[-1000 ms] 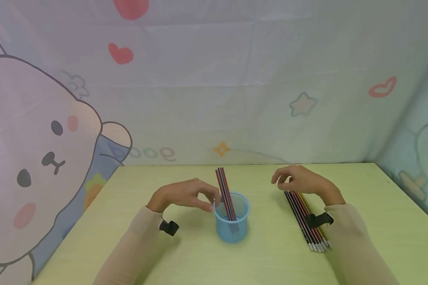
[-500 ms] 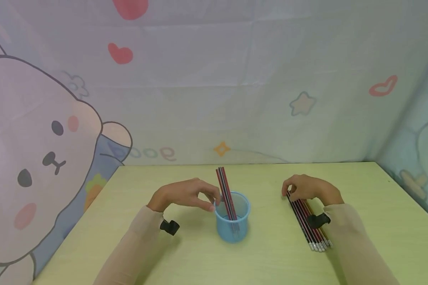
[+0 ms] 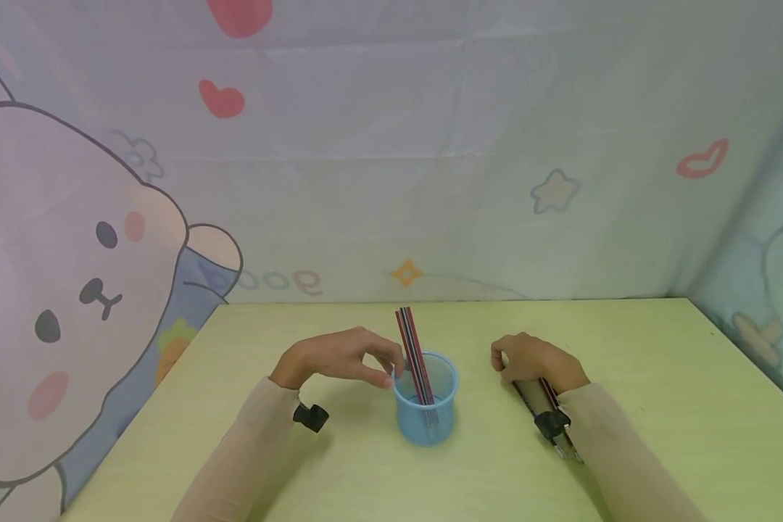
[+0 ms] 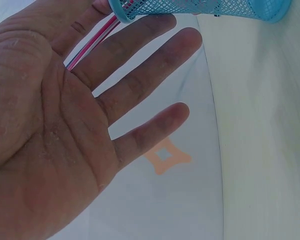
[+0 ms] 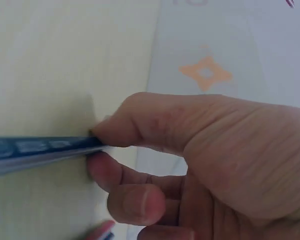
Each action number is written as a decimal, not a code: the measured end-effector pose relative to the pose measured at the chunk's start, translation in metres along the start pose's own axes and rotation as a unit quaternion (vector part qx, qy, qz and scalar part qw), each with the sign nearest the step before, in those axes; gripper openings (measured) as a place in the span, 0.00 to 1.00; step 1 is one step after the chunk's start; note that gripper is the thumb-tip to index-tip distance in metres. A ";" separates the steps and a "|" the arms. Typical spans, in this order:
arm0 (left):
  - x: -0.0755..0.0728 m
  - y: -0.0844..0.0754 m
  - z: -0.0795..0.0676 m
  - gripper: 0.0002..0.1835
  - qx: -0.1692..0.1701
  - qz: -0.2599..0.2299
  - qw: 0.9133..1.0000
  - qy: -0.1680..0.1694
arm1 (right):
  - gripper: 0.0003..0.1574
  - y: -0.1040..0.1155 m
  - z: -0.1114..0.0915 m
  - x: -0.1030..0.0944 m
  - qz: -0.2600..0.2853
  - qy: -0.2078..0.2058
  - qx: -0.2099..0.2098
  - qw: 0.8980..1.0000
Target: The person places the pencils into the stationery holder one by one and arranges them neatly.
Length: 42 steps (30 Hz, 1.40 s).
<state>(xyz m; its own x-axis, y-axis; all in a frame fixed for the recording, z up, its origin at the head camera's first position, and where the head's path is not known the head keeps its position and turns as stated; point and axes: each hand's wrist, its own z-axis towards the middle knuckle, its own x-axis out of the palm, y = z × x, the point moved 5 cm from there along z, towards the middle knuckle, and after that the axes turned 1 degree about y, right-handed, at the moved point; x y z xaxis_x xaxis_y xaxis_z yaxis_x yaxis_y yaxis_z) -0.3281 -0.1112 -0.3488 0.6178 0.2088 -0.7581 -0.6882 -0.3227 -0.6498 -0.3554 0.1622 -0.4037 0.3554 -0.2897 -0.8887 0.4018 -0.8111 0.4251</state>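
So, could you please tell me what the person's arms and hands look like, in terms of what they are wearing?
Both arms wear plain, pale beige long sleeves, the left sleeve and the right sleeve. A small black device sits at each wrist: left device, right device. Neither hand is gloved.

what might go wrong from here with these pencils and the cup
The right grip pinches a dark pencil near one end, so it might swivel or slip if lifted.
Another pencil end shows close by, so a neighbour could get dragged along.
The pencils in the cup lean to one side, so one more could catch on them; a bump might tip the cup, with the left grip at only one side of its rim.
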 end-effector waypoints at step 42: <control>0.000 0.003 0.001 0.10 0.025 -0.009 1.000 0.001 | 0.10 0.088 -0.042 -0.076 0.282 -0.278 -0.258 0.881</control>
<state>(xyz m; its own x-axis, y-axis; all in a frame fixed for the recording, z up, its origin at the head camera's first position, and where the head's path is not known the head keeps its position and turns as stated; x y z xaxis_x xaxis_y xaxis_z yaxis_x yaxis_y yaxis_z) -0.3302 -0.1115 -0.3508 0.6302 0.2127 -0.7467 -0.6955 -0.2727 -0.6647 -0.3120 0.1343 -0.2920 0.2109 -0.8934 -0.3966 0.6747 -0.1605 0.7204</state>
